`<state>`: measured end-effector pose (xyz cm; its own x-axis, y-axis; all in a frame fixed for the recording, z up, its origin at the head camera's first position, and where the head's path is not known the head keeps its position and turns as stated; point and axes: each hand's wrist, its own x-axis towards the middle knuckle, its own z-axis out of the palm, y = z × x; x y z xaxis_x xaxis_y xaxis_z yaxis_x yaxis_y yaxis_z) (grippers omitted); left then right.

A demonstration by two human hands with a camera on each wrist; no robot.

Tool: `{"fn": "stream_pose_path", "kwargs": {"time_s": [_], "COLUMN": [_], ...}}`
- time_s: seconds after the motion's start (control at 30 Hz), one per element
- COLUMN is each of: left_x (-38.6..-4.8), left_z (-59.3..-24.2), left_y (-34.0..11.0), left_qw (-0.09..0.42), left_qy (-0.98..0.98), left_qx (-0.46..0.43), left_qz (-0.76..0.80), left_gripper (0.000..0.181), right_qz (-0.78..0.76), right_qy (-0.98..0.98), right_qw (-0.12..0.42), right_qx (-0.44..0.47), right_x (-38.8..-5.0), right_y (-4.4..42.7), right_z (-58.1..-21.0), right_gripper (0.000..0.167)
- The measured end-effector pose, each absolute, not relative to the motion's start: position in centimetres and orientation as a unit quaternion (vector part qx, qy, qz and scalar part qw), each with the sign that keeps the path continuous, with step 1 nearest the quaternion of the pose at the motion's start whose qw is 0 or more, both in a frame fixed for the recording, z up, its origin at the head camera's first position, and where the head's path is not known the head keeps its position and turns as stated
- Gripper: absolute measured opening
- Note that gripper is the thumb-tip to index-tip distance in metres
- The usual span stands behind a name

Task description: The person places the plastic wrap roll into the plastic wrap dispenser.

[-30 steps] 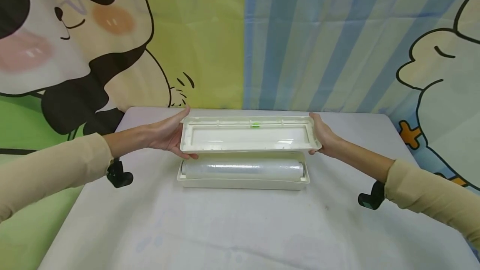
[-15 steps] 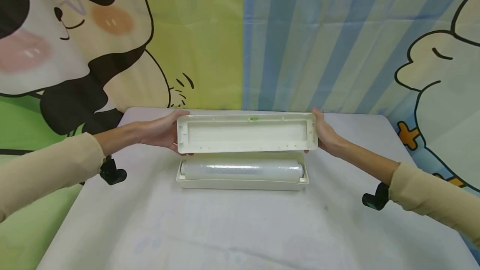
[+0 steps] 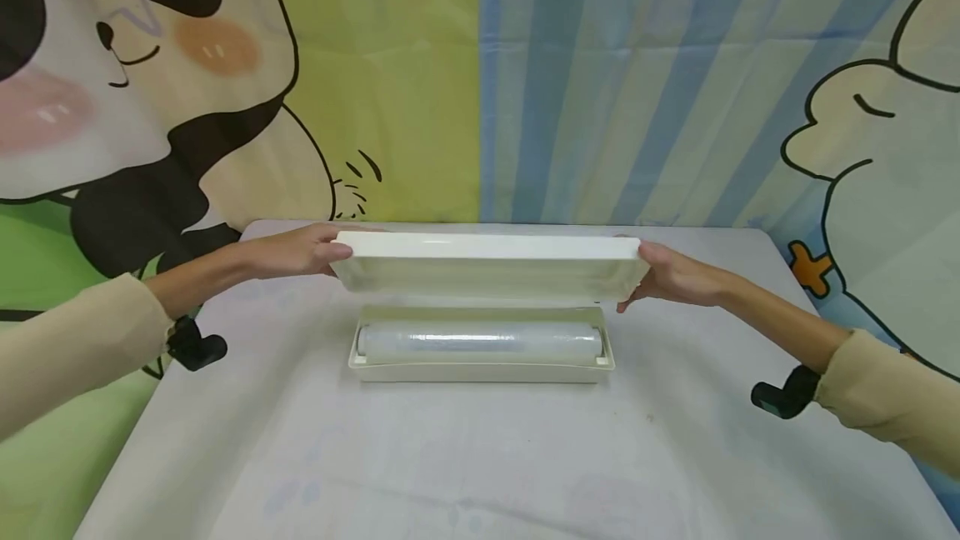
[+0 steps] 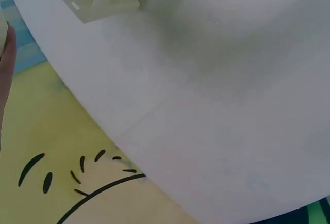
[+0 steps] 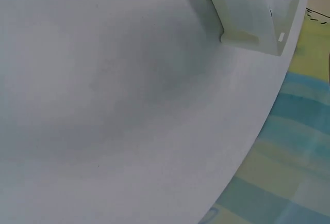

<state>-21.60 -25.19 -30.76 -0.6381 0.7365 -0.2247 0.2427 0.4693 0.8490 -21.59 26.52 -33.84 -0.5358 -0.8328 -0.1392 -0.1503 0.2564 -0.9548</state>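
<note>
White lid (image 3: 491, 277) is held up at the centre of the frame, its two ends clamped in the person's hands: the grip of the left hand (image 3: 296, 250) has its thumb against the upper left corner, while that of the right hand (image 3: 678, 275) closes on the other end, a fingertip showing by the lower right corner. It is long and rectangular, smooth, with a bright glossy band along the top and a duller cream face below. Just beneath it in the frame sits an off-white open box (image 3: 483, 373), hard and rounded at the corners, with a shiny, translucent roll (image 3: 480, 342) lying lengthwise inside. The box rests on a pale cloth-covered tabletop (image 3: 480, 461), faintly creased. Beige sleeves (image 3: 82, 352) enter from both sides, each with a black device (image 3: 193, 346) at the wrist. Behind hangs a printed fabric backdrop (image 3: 420, 65), a panda-like cartoon at upper left and blue stripes at upper right.
</note>
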Motion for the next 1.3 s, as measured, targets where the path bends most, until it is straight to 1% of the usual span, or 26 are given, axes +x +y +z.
{"fn": "stream_pose_path", "kwargs": {"time_s": [0.07,0.1,0.17,0.27,0.37,0.5,0.57,0.63,0.7,0.77,0.97,1.17,1.23,1.3], "left_x": [-21.5,-21.5,-21.3,-20.4,-19.2,-17.7,-17.1,-16.6,-16.1,-15.7,-14.9,-14.5,-14.4,-14.4], "left_z": [-30.4,-30.4,-30.5,-31.5,-33.7,-37.3,-38.8,-39.8,-40.7,-41.4,-43.0,-43.8,-44.0,-44.2], "left_y": [-25.3,-25.3,-25.2,-25.0,-24.9,-25.2,-25.3,-25.1,-25.0,-24.9,-25.0,-25.2,-25.3,-25.3], "left_qw": [0.238,0.207,0.148,0.074,-0.014,-0.139,-0.18,-0.203,-0.215,-0.216,-0.222,-0.245,-0.247,-0.238], "left_qy": [0.821,0.827,0.831,0.843,0.843,0.824,0.813,0.809,0.809,0.813,0.817,0.81,0.809,0.817], "left_qx": [0.349,0.37,0.414,0.453,0.496,0.532,0.542,0.543,0.538,0.531,0.521,0.521,0.523,0.515], "left_qz": [0.384,0.37,0.342,0.279,0.208,0.133,0.113,0.101,0.098,0.102,0.111,0.112,0.106,0.102], "left_gripper": [0.05,0.052,0.057,0.067,0.074,0.066,0.064,0.065,0.068,0.071,0.064,0.074,0.076,0.081], "right_qz": [-0.469,-0.449,-0.401,-0.339,-0.259,-0.158,-0.125,-0.104,-0.094,-0.089,-0.075,-0.086,-0.087,-0.087], "right_qy": [0.724,0.732,0.76,0.795,0.819,0.816,0.807,0.8,0.798,0.799,0.8,0.788,0.783,0.78], "right_qw": [0.299,0.274,0.217,0.15,0.065,-0.063,-0.115,-0.153,-0.17,-0.174,-0.171,-0.182,-0.189,-0.197], "right_qx": [-0.408,-0.434,-0.463,-0.48,-0.508,-0.553,-0.566,-0.571,-0.57,-0.569,-0.57,-0.582,-0.587,-0.587], "right_x": [-21.1,-20.9,-20.5,-19.9,-19.3,-18.0,-17.4,-16.9,-16.6,-16.5,-16.4,-16.2,-16.1,-16.0], "right_y": [26.8,26.8,26.8,26.9,26.7,25.9,25.6,25.4,25.4,25.3,25.1,24.8,24.6,24.5], "right_z": [-33.7,-33.7,-33.6,-34.1,-35.1,-37.2,-38.4,-39.3,-40.0,-40.3,-40.7,-41.1,-41.4,-41.6], "right_gripper": [0.056,0.057,0.066,0.077,0.081,0.079,0.081,0.084,0.086,0.085,0.082,0.076,0.073,0.075]}}
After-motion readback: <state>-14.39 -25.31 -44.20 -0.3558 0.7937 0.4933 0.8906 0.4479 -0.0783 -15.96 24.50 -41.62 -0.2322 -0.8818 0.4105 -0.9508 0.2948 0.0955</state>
